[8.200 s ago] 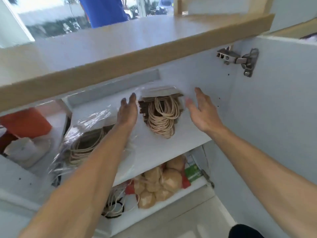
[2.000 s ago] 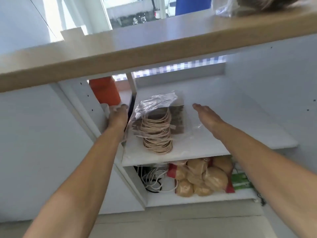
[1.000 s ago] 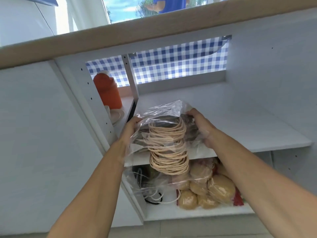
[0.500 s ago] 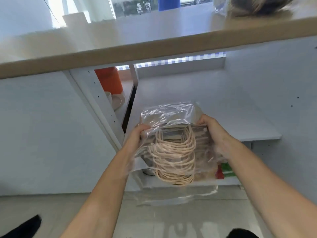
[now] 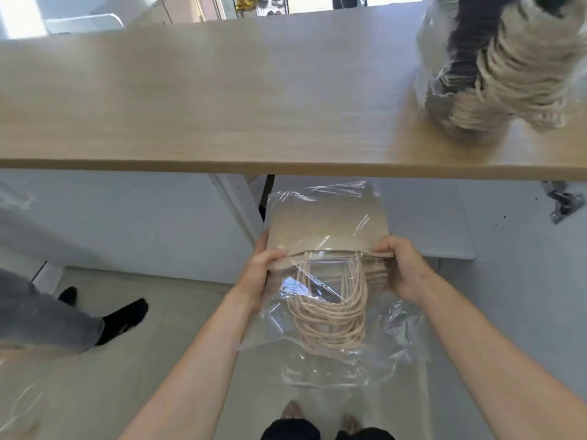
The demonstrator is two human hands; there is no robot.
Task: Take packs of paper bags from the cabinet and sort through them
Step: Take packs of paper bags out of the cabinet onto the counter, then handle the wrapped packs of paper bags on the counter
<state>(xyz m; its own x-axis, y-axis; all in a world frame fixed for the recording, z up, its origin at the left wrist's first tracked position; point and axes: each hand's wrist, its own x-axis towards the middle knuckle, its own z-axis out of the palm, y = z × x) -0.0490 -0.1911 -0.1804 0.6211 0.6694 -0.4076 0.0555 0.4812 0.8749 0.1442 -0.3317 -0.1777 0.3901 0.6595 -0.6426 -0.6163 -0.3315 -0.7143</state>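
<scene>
1. Closest in, both hands are on it. The left hand (image 5: 259, 271) and right hand (image 5: 403, 268) each curl round a side edge of the pack of paper bags (image 5: 327, 230), holding it level, just clear of the cabinet.
2. The rope handles (image 5: 330, 312) dangle toward us inside loose plastic wrap (image 5: 397, 328) — gripping both sides likely stops the stack fanning.
3. Behind is the cabinet's white shelf (image 5: 444, 223).
4. Far right on the wooden countertop (image 5: 222, 96) sits another wrapped pack (image 5: 495, 68) — probably this one's destination.

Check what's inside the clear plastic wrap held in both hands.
Inside the wrap: a flat stack of brown paper bags, with beige cord handles hanging in a bunch. The left hand and right hand cover the stack's sides, so the bag count cannot be told.
</scene>
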